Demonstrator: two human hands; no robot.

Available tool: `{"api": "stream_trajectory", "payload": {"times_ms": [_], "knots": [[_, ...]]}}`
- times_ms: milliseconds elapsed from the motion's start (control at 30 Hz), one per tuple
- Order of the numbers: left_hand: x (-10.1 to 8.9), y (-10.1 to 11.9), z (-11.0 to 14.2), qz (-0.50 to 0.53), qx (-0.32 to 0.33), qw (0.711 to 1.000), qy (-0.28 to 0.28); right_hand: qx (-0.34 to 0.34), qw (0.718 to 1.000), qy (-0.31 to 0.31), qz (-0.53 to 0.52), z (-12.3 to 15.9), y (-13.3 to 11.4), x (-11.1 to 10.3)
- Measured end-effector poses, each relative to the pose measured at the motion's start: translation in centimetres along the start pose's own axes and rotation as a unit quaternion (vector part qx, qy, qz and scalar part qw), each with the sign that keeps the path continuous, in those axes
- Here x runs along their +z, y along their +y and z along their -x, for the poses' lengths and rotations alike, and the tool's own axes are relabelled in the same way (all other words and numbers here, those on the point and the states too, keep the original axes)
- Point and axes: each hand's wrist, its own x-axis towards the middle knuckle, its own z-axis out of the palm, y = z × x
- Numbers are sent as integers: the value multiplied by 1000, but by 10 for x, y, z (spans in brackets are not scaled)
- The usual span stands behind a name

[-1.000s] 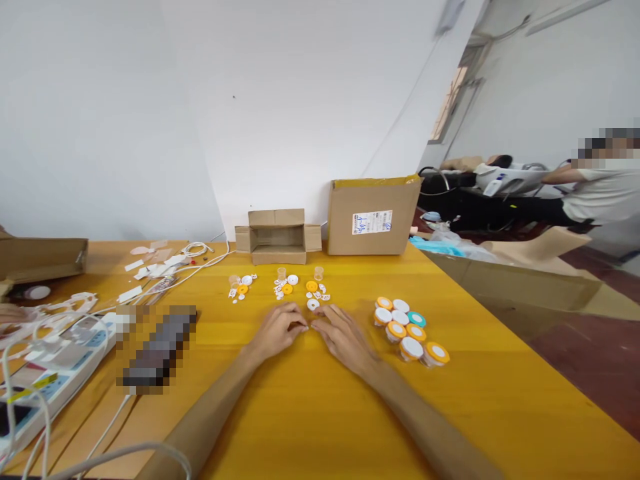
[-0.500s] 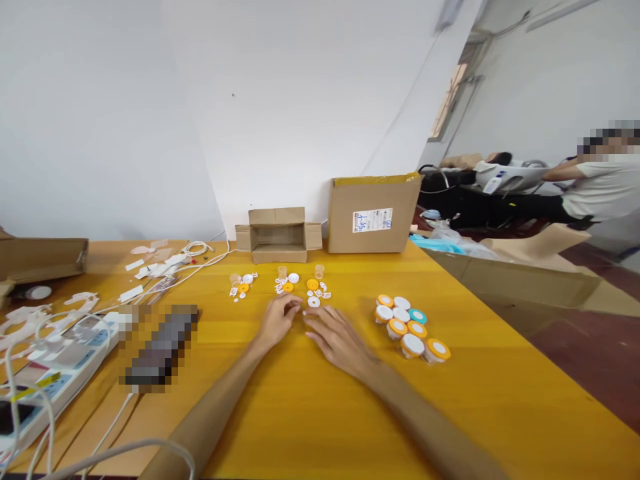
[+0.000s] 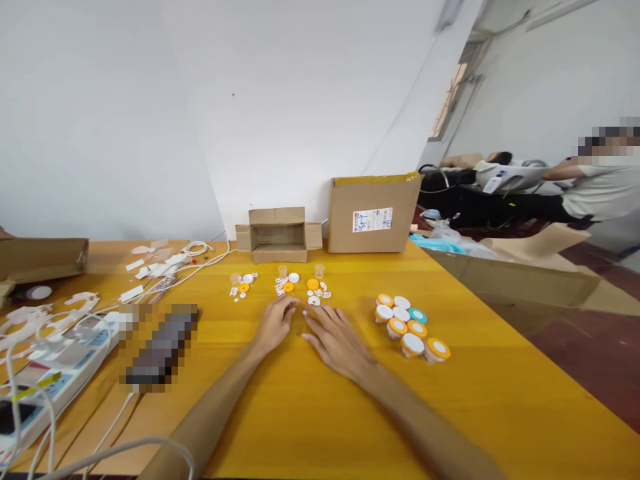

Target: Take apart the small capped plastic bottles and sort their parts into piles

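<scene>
Supporting bench (image 3: 290, 420): glossy yellow-brown wood, its far edge lined with cardboard and its right edge slanting away.
Upright carton (image 3: 370, 230): closed brown cardboard with a white label, standing at the far edge near the far right corner.
Open carton (image 3: 279, 255): small brown cardboard box, mouth facing the near edge, flaps spread, just left of the upright carton.
Power strip (image 3: 57, 387): long white plastic with blue socket panels, strewn with white cables, by the left edge.
Dark device (image 3: 163, 347): black and rectangular, blurred into blocks, between the power strip and the left hand.
Left hand (image 3: 275, 322): fingers curled inward over the middle of the bench; cannot tell whether they pinch anything.
Right hand (image 3: 340, 340): released, palm down, fingers extended and apart, facing the left hand.
Lidded containers (image 3: 413, 345): nine clear round ones grouped toward the right edge, with orange, white and teal lids.
Clear cups (image 3: 319, 271): three small transparent plastic cylinders, spaced in a row before the open carton.
Orange discs (image 3: 289, 287): three round plastic pieces, one near each cup.
White ring disc (image 3: 310, 301): flat, round, holed plastic, just beyond the right hand's fingertips.
White bits (image 3: 319, 293): tiny plastic parts scattered among the cups and discs.
</scene>
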Motion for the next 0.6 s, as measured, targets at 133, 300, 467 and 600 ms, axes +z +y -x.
{"api": "stream_trajectory", "payload": {"times_ms": [133,300,467,600], "knots": [[1,2,4,-64,47,997,-25,30,999,20,17,1,6,5],[-3,9,11,-107,92,988,-67,56,998,27,15,2,11,7],[-5,14,17,-122,104,984,-80,71,997,30,10,4,14,9],[3,13,18,-135,108,982,-78,81,995,59,-20,5,19,10]]}}
